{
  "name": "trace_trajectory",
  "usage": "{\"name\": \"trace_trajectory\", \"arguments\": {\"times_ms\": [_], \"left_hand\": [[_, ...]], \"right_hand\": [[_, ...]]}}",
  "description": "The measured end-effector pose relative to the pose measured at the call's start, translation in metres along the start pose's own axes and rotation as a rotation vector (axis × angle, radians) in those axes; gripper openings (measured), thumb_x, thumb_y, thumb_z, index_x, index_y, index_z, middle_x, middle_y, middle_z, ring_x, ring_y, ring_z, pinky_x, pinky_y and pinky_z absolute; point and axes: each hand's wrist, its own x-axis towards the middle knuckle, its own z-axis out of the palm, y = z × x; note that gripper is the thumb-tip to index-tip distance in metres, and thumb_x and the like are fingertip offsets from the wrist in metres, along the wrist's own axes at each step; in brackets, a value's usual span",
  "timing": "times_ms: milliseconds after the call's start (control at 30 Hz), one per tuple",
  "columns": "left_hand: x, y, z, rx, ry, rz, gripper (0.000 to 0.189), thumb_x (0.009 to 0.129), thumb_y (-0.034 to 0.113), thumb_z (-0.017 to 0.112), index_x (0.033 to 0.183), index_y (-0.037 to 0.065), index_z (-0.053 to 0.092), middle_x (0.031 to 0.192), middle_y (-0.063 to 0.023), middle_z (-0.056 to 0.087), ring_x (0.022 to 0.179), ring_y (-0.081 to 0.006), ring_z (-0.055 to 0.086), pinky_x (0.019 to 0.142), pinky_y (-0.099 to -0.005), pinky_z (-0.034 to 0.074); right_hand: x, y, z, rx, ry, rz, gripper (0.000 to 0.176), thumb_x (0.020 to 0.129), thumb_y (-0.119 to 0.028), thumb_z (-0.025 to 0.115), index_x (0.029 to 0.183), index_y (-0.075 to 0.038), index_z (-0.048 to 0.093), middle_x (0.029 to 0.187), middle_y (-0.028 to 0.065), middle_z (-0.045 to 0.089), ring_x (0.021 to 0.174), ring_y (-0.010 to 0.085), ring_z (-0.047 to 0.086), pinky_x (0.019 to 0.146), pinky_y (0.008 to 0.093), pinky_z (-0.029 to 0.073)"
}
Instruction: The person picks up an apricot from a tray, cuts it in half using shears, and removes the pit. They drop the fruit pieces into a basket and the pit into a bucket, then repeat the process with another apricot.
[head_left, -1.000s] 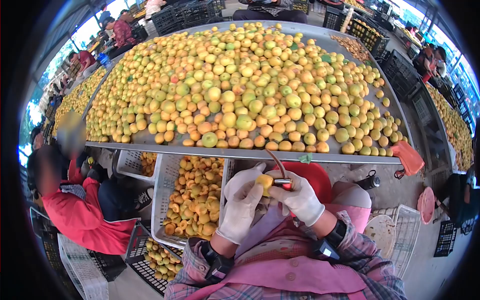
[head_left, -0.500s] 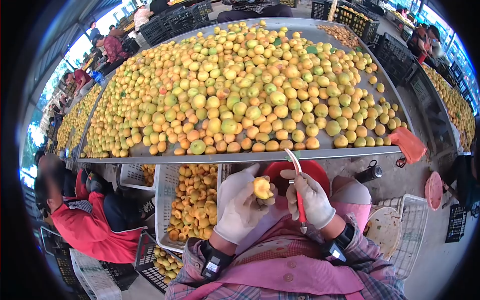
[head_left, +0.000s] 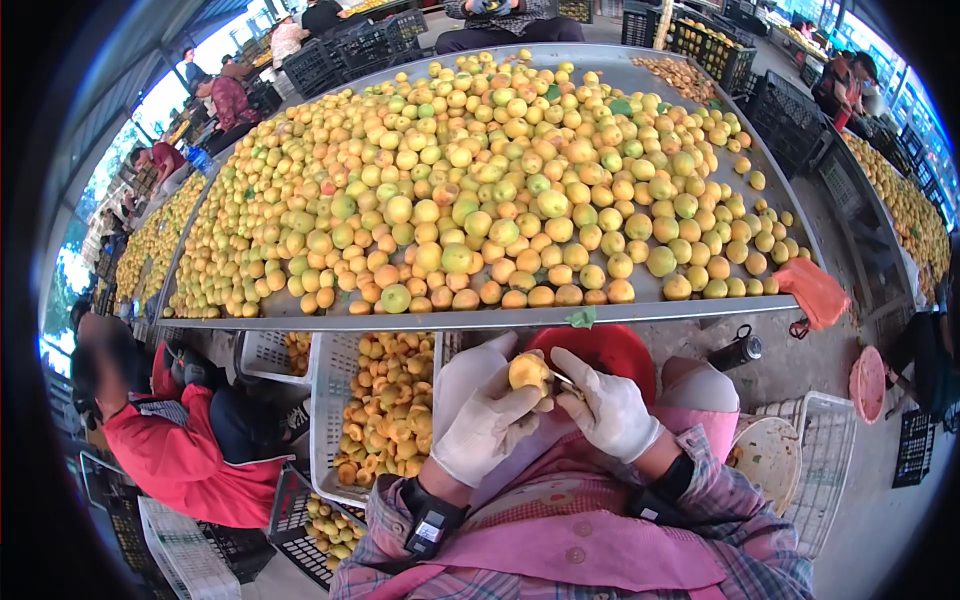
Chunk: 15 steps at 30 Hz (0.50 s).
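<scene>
My left hand [head_left: 487, 425], in a whitish glove, holds a yellow apricot [head_left: 530, 372] between its fingertips. At the apricot's right side is my right hand [head_left: 612, 405], also gloved, its fingers closed round a hand tool. Only a short metal piece of the tool [head_left: 563, 379] shows, touching or just beside the fruit; its handle is hidden by the glove. In front of my hands, a metal-edged table [head_left: 400, 321] bears a wide heap of yellow and greenish apricots [head_left: 480, 190].
Below the table's edge stand a white crate [head_left: 327, 420] of split apricots and a red basin [head_left: 640, 352]. A red bag [head_left: 815, 292] hangs at the table's right corner. A person in red [head_left: 195, 450] sits at left; a black bottle [head_left: 737, 350] is right of my knees.
My right hand has moved left and turned, bringing the tool to the apricot. The tool's red handle no longer shows. The left hand keeps hold of the fruit.
</scene>
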Motion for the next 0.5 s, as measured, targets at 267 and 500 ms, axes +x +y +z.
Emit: {"name": "trace_trajectory", "arguments": {"times_ms": [267,500], "left_hand": [[-0.022,-0.009,-0.032,0.060,0.050,0.116,0.048,0.090,0.022,0.068,0.129,0.002,0.049,0.103,-0.0039,0.061,0.087,-0.0113,0.061,0.070,-0.0214,0.048],[-0.054,-0.011,-0.049,-0.083,0.108,0.209,0.053,0.089,0.032,0.072,0.127,0.001,0.051,0.102,-0.0009,0.060,0.088,-0.0077,0.056,0.075,-0.0229,0.047]], "right_hand": [[0.015,-0.017,0.020,-0.115,-0.080,-0.145,0.067,0.086,-0.018,0.068,0.143,-0.002,0.037,0.090,0.0132,0.067,0.071,0.0321,0.066,0.058,0.0403,0.051],[0.026,-0.034,0.051,-0.169,-0.144,-0.274,0.071,0.080,-0.022,0.073,0.140,-0.003,0.040,0.082,0.0112,0.064,0.064,0.0308,0.063,0.053,0.0393,0.049]]}}
